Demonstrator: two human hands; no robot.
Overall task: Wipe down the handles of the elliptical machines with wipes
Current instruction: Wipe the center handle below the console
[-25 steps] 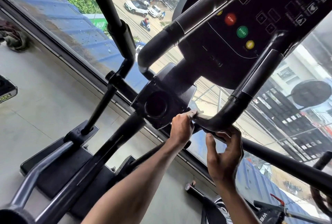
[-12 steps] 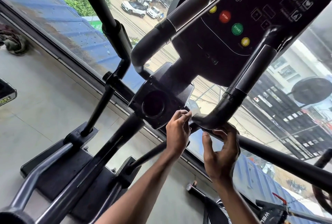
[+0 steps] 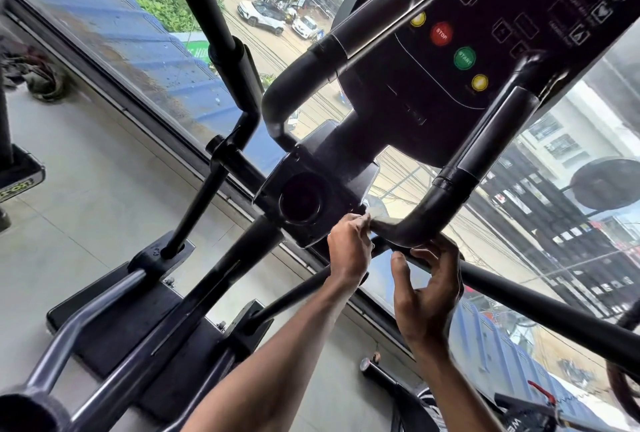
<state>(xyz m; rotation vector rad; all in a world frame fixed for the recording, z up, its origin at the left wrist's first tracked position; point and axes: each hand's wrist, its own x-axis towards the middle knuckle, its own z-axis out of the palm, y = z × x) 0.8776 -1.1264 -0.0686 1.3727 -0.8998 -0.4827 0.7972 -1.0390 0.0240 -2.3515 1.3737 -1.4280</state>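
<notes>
Fingers (image 3: 358,225) of the left hand (image 3: 349,251) were clenched on a small pale wipe (image 3: 376,213), pinching it at their tips against the inner end of the curved black handle (image 3: 436,203). The wipe sat bunched rather than spread, probably so it could reach the tight corner where the tube ran in beside the housing (image 3: 311,199), which lay just to the left of those fingers.

Just to their right, the right hand (image 3: 429,293) had its own fingers (image 3: 448,250) hooked round the underside of the handle's bend, grasping it with the thumb standing apart. That grip seemed meant to steady the person against the machine while the other hand rubbed.

Above and beyond both sets of fingers, the handle rose toward the console (image 3: 519,44) with its red, green and yellow buttons. The upper sleeve of the tube lay well away from the wipe, so most of this handle likely remained to be done.

Past the fingers stood the window (image 3: 138,51), and below them the grey floor (image 3: 86,196).
</notes>
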